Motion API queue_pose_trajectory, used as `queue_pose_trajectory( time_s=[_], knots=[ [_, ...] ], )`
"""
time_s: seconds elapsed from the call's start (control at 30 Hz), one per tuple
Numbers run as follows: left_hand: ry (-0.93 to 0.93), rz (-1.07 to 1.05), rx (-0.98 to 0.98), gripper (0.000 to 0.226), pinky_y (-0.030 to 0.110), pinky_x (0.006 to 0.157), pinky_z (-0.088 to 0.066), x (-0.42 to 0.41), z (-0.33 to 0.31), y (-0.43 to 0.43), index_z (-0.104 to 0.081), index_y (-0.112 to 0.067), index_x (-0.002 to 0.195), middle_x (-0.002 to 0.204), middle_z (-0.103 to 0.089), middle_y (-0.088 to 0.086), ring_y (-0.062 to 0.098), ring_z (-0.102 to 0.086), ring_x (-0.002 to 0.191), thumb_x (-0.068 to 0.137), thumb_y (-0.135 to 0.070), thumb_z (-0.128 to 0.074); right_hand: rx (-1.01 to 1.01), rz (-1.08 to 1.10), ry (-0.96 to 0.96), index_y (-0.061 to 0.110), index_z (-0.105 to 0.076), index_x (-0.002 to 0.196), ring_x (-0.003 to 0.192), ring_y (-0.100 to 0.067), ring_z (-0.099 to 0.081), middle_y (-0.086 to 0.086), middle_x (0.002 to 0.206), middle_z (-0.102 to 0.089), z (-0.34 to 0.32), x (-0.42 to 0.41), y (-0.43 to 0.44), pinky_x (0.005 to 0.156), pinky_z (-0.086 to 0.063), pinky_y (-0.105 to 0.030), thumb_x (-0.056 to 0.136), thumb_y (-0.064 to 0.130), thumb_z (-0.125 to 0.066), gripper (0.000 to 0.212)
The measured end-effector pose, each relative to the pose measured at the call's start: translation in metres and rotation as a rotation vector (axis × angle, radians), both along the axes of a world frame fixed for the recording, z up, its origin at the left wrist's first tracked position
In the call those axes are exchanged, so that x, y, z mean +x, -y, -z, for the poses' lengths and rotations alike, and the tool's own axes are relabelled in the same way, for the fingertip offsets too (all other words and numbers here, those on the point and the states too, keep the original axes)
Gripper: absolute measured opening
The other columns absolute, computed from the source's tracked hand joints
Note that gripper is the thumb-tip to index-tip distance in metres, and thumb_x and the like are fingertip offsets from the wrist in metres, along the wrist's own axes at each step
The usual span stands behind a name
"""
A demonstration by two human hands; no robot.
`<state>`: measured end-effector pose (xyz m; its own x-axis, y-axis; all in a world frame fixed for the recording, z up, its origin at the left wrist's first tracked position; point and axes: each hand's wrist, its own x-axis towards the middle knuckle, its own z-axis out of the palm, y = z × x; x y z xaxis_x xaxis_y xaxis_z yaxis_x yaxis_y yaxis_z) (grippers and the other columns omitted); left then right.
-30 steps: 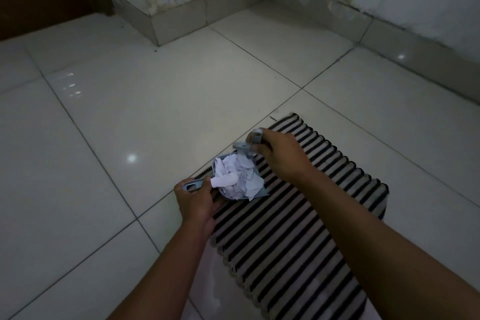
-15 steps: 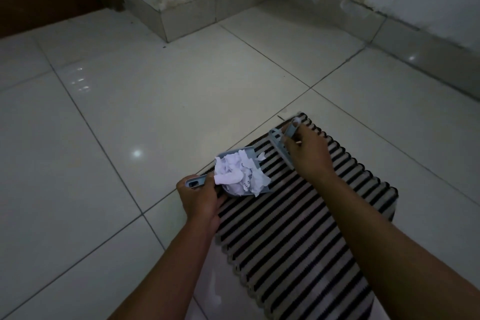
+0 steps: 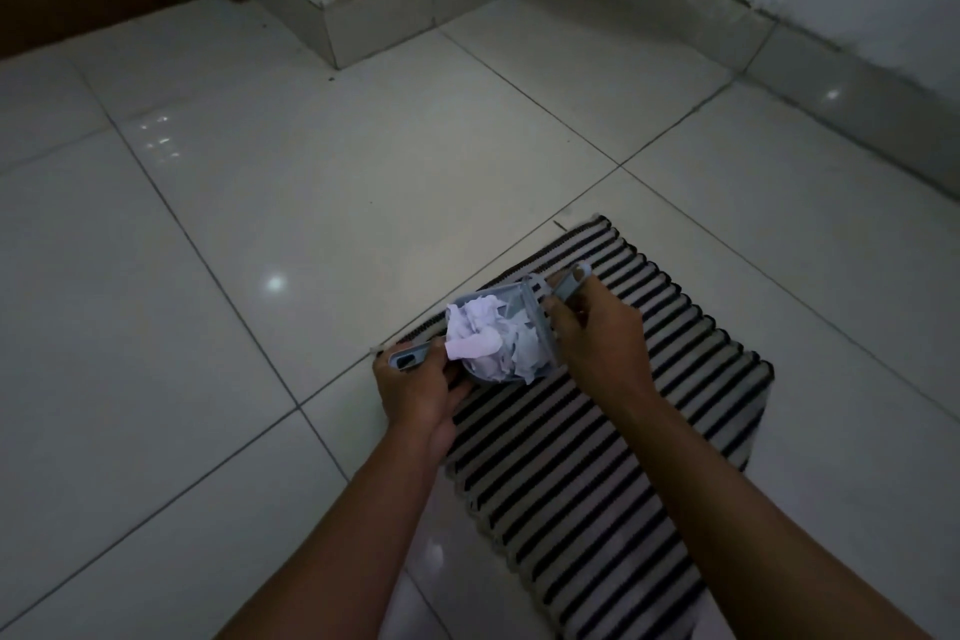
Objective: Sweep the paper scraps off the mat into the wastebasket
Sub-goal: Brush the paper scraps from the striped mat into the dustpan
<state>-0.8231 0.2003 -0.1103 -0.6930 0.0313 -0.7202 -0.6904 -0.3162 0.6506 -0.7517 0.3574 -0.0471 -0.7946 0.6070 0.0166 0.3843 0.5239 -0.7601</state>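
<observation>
A black-and-white striped mat lies on the tiled floor. My left hand grips the handle of a small grey dustpan, held over the mat's left edge. The pan is heaped with white paper scraps. My right hand holds a small grey brush, pressed against the open right side of the pan and the scraps. No loose scraps show on the visible mat. No wastebasket is in view.
Glossy white floor tiles stretch to the left and ahead. A stained wall with a grey skirting juts out at the back, and another wall runs along the right. A dark doorway is at the far left top.
My right hand swung the brush out to the right over the mat, then brought it back against the dustpan's open side. The dustpan stayed in my left hand with its heap of scraps.
</observation>
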Motion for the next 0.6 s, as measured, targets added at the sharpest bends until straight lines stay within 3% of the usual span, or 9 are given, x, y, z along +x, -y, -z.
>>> queue_pose_trajectory(
  time_s=[0.13, 0.23, 0.37, 0.43, 0.5, 0.6],
  knots=[
    [0.001, 0.046, 0.0, 0.036, 0.044, 0.066, -0.062, 0.017, -0.086, 0.013, -0.052, 0.009, 0.122, 0.118, -0.064, 0.039, 0.048, -0.071, 0.1, 0.092, 0.003, -0.07, -0.043, 0.022, -0.017, 0.016, -0.063, 0.115, 0.078, 0.0, -0.06, 0.011, 0.096, -0.063, -0.087, 0.022, 0.008, 0.062, -0.05, -0.005, 0.098, 0.02, -0.056, 0.019],
    [-0.012, 0.084, -0.012, 0.028, 0.039, 0.062, -0.061, 0.027, -0.186, 0.02, -0.052, -0.001, 0.117, 0.117, -0.065, 0.036, 0.041, -0.073, 0.088, 0.094, -0.001, -0.068, -0.093, 0.051, -0.019, 0.022, -0.064, 0.117, 0.084, 0.003, -0.059, 0.015, 0.097, -0.063, -0.185, 0.038, 0.016, 0.063, -0.044, 0.0, 0.097, 0.025, -0.057, 0.021],
    [-0.005, 0.119, 0.006, 0.03, 0.032, 0.052, -0.06, 0.022, -0.347, 0.018, -0.043, -0.015, 0.118, 0.098, -0.068, 0.02, 0.025, -0.07, 0.071, 0.099, -0.003, -0.062, -0.157, 0.125, -0.031, 0.033, -0.061, 0.108, 0.082, 0.004, -0.061, 0.016, 0.094, -0.065, -0.34, 0.05, 0.017, 0.065, -0.051, -0.013, 0.096, 0.03, -0.058, 0.013],
    [-0.023, 0.186, 0.012, 0.03, 0.031, 0.051, -0.059, 0.015, -0.428, 0.019, -0.042, -0.016, 0.118, 0.1, -0.068, 0.018, 0.025, -0.071, 0.072, 0.099, -0.004, -0.062, -0.178, 0.144, -0.052, 0.035, -0.06, 0.102, 0.082, 0.001, -0.065, 0.015, 0.091, -0.067, -0.421, 0.054, 0.015, 0.065, -0.055, -0.019, 0.095, 0.029, -0.059, 0.009],
    [-0.042, 0.251, 0.023, 0.029, 0.033, 0.052, -0.06, 0.008, -0.518, 0.022, -0.042, -0.016, 0.117, 0.103, -0.068, 0.017, 0.027, -0.071, 0.076, 0.099, -0.004, -0.061, -0.204, 0.174, -0.067, 0.037, -0.06, 0.098, 0.08, 0.002, -0.065, 0.015, 0.087, -0.067, -0.51, 0.06, 0.016, 0.059, -0.054, -0.017, 0.094, 0.025, -0.061, 0.012],
    [-0.085, 0.317, 0.011, 0.028, 0.037, 0.057, -0.063, 0.005, -0.595, 0.024, -0.043, -0.016, 0.116, 0.107, -0.067, 0.018, 0.028, -0.071, 0.079, 0.099, -0.002, -0.061, -0.239, 0.194, -0.083, 0.033, -0.061, 0.097, 0.076, -0.002, -0.068, 0.009, 0.085, -0.069, -0.59, 0.065, 0.025, 0.057, -0.056, -0.019, 0.093, 0.023, -0.064, 0.011]
  ],
)
